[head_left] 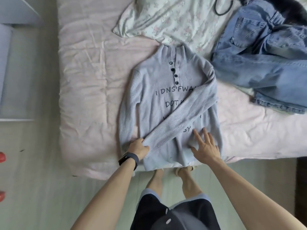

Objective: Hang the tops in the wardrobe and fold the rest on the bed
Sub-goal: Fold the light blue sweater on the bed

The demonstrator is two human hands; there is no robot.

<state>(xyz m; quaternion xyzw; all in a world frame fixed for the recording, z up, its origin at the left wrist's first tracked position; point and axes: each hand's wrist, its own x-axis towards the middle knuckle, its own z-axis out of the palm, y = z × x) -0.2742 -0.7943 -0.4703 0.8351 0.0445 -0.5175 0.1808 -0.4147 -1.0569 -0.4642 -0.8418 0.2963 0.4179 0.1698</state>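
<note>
Light blue knit sweater (154,83) flat on the pink bed (86,80), front up, dark buttons (174,75) and printed text showing. Long axis runs from the person toward the far side of the bed. Collar points away, hem points at the person and sits at the near bed edge.

Folded sleeve (182,117) crosses the front diagonally, from the shoulder down to the opposite hem corner. Other sleeve lies straight along the sweater's side.

Left hand (138,148): fingers curled round the cuff of the folded sleeve, at the sweater's hem corner. Dark watch (131,159) on that wrist.

Right hand (206,146): flat, fingers spread, pressing on the sweater's lower front near the hem, gripping nothing.

Around the sweater:
- Floral pillow (174,19) just beyond the collar, which overlaps its edge.
- Crumpled blue jeans (259,63) beside the shoulder where the folded sleeve starts, about touching.
- Black cord loop (222,7) and dark garment (289,10) farther out past the jeans.
- Person's bare legs below the hem, on the pale floor.
</note>
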